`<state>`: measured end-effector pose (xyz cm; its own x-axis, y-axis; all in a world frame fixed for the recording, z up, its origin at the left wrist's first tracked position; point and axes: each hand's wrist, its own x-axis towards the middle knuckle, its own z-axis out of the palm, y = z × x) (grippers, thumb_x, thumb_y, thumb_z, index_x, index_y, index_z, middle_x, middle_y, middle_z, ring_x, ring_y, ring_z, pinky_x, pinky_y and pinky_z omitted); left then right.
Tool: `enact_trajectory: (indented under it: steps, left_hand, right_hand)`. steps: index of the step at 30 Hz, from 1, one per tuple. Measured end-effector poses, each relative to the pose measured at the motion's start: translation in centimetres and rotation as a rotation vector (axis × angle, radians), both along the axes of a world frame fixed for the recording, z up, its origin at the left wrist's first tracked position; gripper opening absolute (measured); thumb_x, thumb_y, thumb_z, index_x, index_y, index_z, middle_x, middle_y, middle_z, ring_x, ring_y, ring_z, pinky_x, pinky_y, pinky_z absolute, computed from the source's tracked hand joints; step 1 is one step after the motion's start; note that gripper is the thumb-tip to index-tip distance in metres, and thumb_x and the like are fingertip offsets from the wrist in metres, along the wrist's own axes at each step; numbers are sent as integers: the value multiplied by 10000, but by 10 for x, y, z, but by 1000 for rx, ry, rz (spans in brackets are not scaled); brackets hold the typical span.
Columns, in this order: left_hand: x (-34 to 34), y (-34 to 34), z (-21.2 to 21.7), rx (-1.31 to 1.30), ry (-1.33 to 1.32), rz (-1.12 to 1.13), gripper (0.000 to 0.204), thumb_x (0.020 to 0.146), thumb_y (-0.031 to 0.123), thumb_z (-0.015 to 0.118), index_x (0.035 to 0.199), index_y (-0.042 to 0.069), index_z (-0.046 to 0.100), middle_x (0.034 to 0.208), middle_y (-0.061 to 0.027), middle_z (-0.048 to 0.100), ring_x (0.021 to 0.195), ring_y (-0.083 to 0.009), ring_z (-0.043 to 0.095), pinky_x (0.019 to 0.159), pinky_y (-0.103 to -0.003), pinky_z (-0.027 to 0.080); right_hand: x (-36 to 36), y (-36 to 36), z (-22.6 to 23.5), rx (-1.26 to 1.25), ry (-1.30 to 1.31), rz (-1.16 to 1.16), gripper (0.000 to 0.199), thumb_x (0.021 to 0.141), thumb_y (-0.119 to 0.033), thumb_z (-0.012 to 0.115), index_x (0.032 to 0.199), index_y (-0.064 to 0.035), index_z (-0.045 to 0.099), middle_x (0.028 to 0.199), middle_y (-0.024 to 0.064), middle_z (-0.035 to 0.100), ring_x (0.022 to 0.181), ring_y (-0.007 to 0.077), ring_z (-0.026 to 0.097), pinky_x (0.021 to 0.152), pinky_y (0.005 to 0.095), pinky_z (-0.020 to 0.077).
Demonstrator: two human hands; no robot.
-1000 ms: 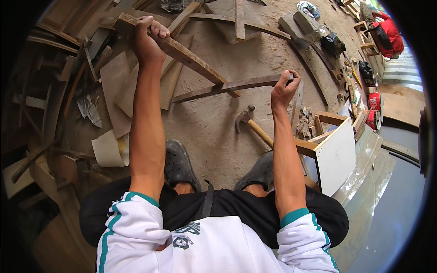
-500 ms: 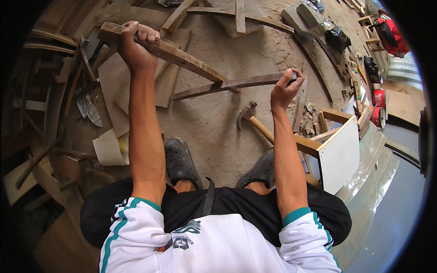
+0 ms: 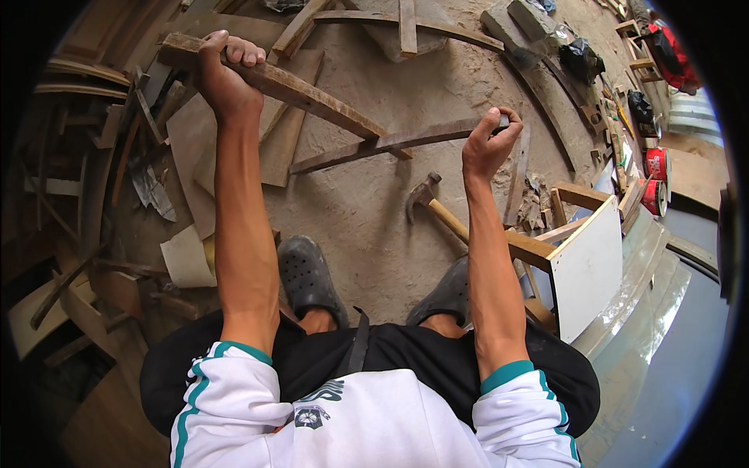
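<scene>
1. The left hand (image 3: 222, 74) is closed in a full fist around a rough, dark wooden slat (image 3: 312, 95), gripping it near its upper-left end with the fingers curled over the top edge.
2. That slat runs from the fist down and to the right, held up above the sandy ground (image 3: 367, 210); its far end crosses the second strip near the middle of the view.
3. The right hand (image 3: 488, 144) pinches the right-hand end of a thinner wooden strip (image 3: 390, 144), thumb on one side and bent fingers on the other, so the hand is narrow and holding that piece.
4. The thin strip slopes from the right hand down to the left and passes just under the lower end of the thicker slat; whether the two pieces touch there cannot be told.
5. A claw hammer (image 3: 437, 207) with a pale wooden handle lies on the ground below the strips, its head pointing up and left, just to the left of the right forearm.
6. Two dark perforated clogs (image 3: 308, 277) are on the person's feet, between the forearms.
7. To the right stands a small wooden frame with a white panel (image 3: 589, 265), close beside the right arm.
8. On the left lie scattered offcuts and boards (image 3: 187, 156), including a pale sheet of card or wood (image 3: 186, 257) near the left forearm.
9. Further up, curved wooden pieces (image 3: 437, 27) lie on the sand, and red containers (image 3: 655, 168) stand at the far right edge.
</scene>
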<state>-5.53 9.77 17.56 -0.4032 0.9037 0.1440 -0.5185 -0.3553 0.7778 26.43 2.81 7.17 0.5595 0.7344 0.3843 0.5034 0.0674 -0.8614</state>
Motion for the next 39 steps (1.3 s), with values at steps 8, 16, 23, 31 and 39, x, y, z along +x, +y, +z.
enact_trajectory:
  steps: [8,16,23,31,39]
  left_hand:
    - [2,1,2,10,36,-12,241,887,197,591,716,153,426,616,41,387,580,-119,430,632,-316,414]
    - [2,3,2,23,34,-48,232,885,194,586,718,155,429,617,38,379,585,-123,424,644,-321,414]
    - [-3,-3,1,22,21,-47,214,891,189,586,735,148,446,625,31,398,604,-126,440,655,-329,421]
    - [5,-5,-8,-38,34,-55,326,985,397,586,866,109,490,675,-6,468,667,-188,508,706,-347,462]
    - [28,-44,-148,-449,1121,-502,636,1027,572,431,1118,-22,641,1058,-144,679,1012,-210,620,915,-337,472]
  right_hand:
    - [2,1,-3,28,-74,0,299,1001,-255,529,1084,32,523,982,126,528,809,193,526,763,359,463]
    - [2,1,1,8,-75,-6,280,1001,-239,530,1088,27,516,973,141,537,814,203,545,752,359,467]
    - [0,-2,-1,10,-64,-5,280,1006,-244,525,1091,22,511,962,135,531,794,201,539,750,359,464]
    - [1,0,-2,80,-19,-36,305,1004,-277,527,1079,19,521,961,137,543,808,206,542,760,359,462]
    - [7,22,7,-231,62,-49,394,981,-325,491,1099,46,551,1020,214,618,905,361,622,858,456,471]
